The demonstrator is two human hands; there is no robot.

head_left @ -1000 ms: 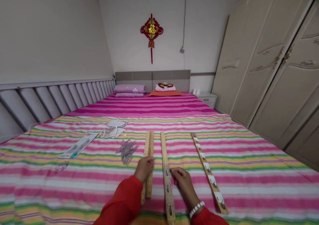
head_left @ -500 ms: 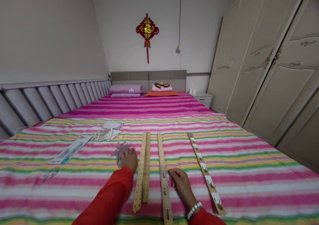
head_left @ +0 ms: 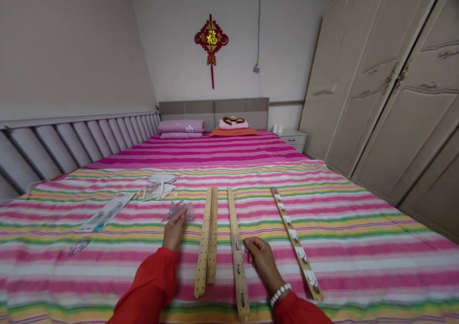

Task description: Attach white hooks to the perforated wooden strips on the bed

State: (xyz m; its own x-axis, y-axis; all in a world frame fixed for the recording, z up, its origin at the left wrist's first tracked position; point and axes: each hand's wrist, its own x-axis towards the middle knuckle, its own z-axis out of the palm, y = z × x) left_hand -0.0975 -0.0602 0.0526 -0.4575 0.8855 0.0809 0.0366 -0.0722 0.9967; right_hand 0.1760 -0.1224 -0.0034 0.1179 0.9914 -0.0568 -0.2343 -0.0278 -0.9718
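Note:
My left hand (head_left: 174, 230) reaches to a small pile of clear plastic adhesive hooks (head_left: 189, 213), its fingers closed together on the pile's near side. Just right of a perforated wooden strip (head_left: 237, 262) rests my right hand (head_left: 261, 257), fingers curled in a pinch; whatever may be between them is hidden. Several clear hooks with metal prongs sit along that strip's near half. Between my hands lie two more perforated wooden strips (head_left: 202, 247), side by side. Farther right, a wooden strip (head_left: 307, 267) carries a row of white hooks.
On the left lie a flat packet (head_left: 107, 213) with hooks in it, a small clear wire-like item (head_left: 79, 245) and some torn packaging (head_left: 158, 187). Striped bedding (head_left: 344, 247) covers the bed. A slatted rail (head_left: 79, 142) runs along the left; wardrobes (head_left: 387, 123) stand right.
My left hand has drawn back slightly left from over the clear hooks, and more of the pile shows. My right hand stays beside the strip. The view has shifted a little.

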